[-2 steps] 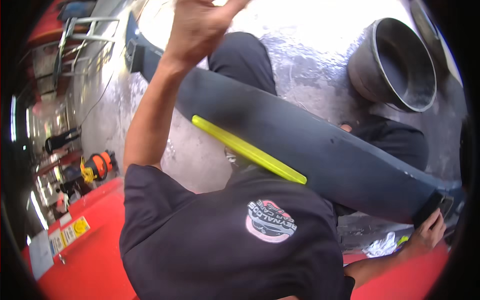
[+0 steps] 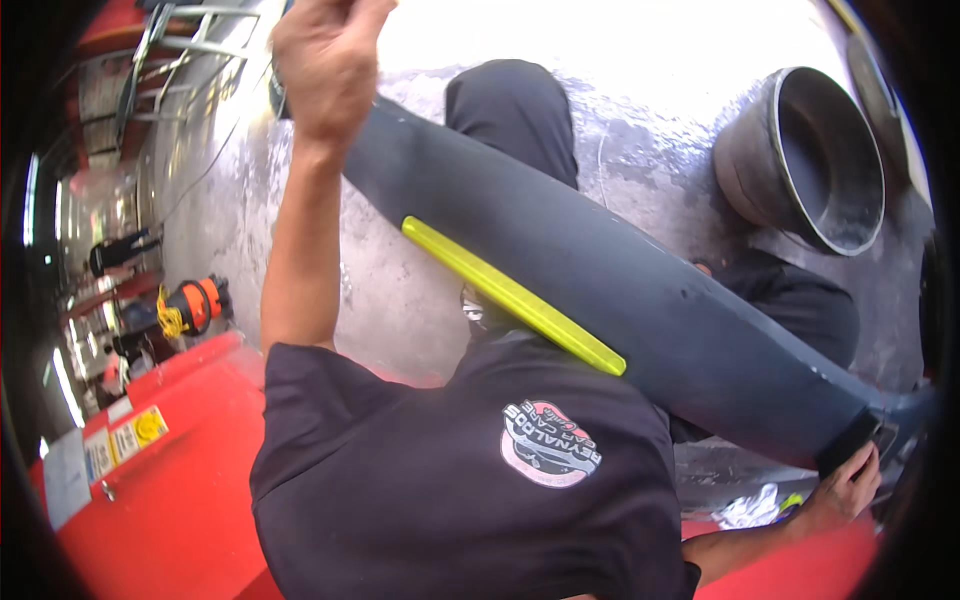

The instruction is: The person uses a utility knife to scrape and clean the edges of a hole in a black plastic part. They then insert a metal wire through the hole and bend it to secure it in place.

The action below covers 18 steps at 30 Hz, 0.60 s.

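A long, dark grey curved panel [image 2: 560, 250] slants across my lap from upper left to lower right. Along its near edge lies a thin yellow-green bar [image 2: 515, 295]. My right hand [image 2: 850, 482] has its fingers closed on the black squared tab [image 2: 850, 440] at the panel's right end. My left hand [image 2: 325, 75] is raised in front of the panel's left end; its fingers are blurred and partly cut off by the top edge, so whether they hold anything does not show.
A dark round tub [image 2: 830, 160] stands on the concrete floor [image 2: 640, 140] at the right. Far left are a metal stand [image 2: 185, 75], an orange and black machine [image 2: 195, 305] and a person [image 2: 120, 250]. A red surface [image 2: 180, 480] lies to my left, and crumpled silvery wrapping [image 2: 750, 508] near my right forearm.
My left hand has moved left and a little down, across the panel's left end. The view has shifted slightly. My right hand stays at the panel's right end.
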{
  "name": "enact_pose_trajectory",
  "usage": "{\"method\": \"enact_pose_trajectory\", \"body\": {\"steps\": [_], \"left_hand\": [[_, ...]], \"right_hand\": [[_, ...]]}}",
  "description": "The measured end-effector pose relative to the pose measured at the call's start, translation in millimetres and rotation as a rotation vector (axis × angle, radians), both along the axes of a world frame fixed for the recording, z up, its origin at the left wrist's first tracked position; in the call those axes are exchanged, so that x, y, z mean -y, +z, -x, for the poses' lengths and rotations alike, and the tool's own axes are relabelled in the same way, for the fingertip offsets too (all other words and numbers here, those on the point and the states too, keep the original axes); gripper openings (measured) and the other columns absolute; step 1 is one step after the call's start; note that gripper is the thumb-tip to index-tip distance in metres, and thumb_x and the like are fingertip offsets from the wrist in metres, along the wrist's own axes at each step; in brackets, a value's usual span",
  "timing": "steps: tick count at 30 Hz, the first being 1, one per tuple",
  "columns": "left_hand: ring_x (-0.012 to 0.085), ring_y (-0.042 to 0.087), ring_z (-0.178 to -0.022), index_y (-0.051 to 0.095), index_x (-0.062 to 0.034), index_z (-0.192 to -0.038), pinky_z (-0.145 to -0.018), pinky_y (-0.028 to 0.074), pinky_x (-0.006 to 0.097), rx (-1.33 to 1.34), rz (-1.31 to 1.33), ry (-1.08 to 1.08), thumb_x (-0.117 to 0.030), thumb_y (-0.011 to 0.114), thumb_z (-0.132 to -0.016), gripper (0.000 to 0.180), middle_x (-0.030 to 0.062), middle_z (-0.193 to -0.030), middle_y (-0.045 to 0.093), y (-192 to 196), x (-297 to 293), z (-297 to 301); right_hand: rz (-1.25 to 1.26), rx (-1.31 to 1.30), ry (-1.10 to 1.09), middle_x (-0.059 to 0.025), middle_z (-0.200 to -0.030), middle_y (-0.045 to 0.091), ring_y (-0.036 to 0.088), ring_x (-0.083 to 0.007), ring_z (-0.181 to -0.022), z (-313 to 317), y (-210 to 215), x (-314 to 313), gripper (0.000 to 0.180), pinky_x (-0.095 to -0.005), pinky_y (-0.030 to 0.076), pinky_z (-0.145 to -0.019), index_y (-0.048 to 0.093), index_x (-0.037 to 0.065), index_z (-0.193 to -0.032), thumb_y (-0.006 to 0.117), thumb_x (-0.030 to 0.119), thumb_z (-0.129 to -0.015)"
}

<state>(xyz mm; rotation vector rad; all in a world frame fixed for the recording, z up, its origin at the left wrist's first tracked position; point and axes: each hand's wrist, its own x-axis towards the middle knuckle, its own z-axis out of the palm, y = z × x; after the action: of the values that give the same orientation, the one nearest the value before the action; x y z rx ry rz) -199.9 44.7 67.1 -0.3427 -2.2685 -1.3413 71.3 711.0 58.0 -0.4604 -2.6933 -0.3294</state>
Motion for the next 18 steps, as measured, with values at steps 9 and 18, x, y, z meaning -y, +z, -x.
{"method": "enact_pose_trajectory", "body": {"steps": [9,18], "left_hand": [[0.0174,0.074,-0.103,0.079,-0.0008,-0.122,-0.093,0.057,0.031,0.017,0.35,0.524,-0.001,0.07,-0.106,0.019,0.0074,-0.111,0.079,-79,77,-72],[0.0372,0.077,-0.101,0.076,-0.004,-0.123,-0.091,0.06,0.048,0.586,0.825,-0.817,-0.021,0.075,-0.103,0.026,0.0197,-0.111,0.08,-198,-154,94]], "right_hand": [[-0.222,0.07,0.107,-0.0163,-0.138,0.074,0.068,-0.0369,-0.127,26,1,-22,0.035,-0.0475,0.053,-0.106,0.074,0.011,-0.144,0.061,0.026,-0.115],[0.094,-0.041,0.211,-0.0186,-0.14,0.074,0.064,-0.0353,-0.136,54,0,14,0.031,-0.046,0.05,-0.116,0.072,-0.006,-0.138,0.06,0.01,-0.115]]}}
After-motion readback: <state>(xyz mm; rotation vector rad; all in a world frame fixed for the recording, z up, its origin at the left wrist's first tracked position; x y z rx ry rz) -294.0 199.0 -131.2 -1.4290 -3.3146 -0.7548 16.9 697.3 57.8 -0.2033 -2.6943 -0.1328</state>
